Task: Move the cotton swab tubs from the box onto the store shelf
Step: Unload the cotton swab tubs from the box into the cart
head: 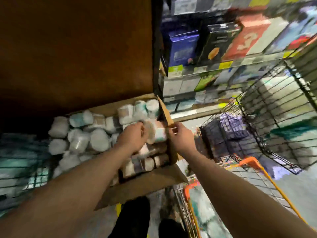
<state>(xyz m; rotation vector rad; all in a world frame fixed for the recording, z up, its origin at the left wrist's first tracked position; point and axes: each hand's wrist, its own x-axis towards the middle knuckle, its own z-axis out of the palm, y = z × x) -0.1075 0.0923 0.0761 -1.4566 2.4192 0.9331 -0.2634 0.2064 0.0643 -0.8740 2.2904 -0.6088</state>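
While right hand [180,133] pinches box flap [166,115] at 3 o'clock, steadying it | left hand [133,137] grips tub [158,134] for lifting

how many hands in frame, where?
2. The left hand is inside the cardboard box, fingers curled round a tub; the right hand pinches the box's right flap. Blurry; none looks hidden.
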